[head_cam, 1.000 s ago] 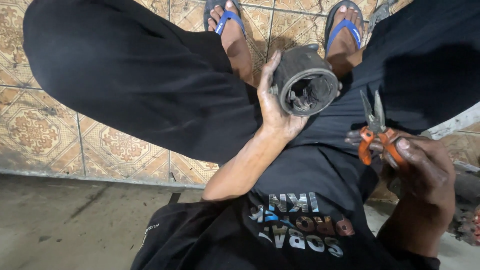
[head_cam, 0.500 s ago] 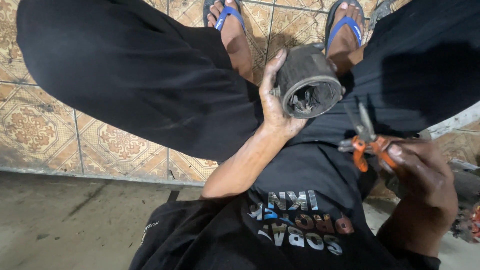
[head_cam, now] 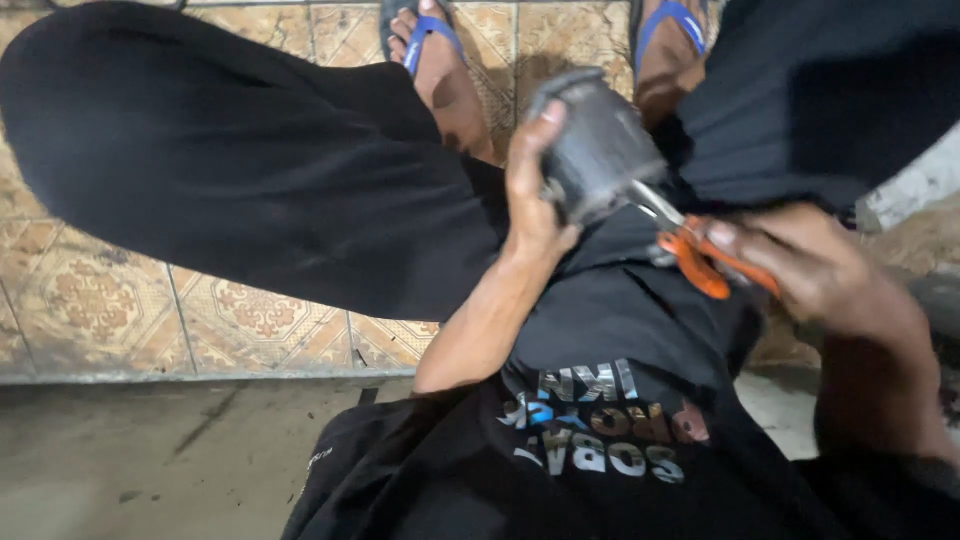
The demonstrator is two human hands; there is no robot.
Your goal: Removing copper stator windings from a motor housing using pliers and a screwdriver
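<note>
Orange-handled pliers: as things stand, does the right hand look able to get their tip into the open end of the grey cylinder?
Probably yes. The right hand grips the pliers, whose tip already meets the open end of the cylinder; the left hand holds it from the side, leaving that end free.

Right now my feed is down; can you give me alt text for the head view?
The left hand grips a dark grey cylindrical part while the right hand holds orange-handled pliers with their tips at its open end. The person sits in black clothes and blue sandals on a patterned tile floor.
</note>
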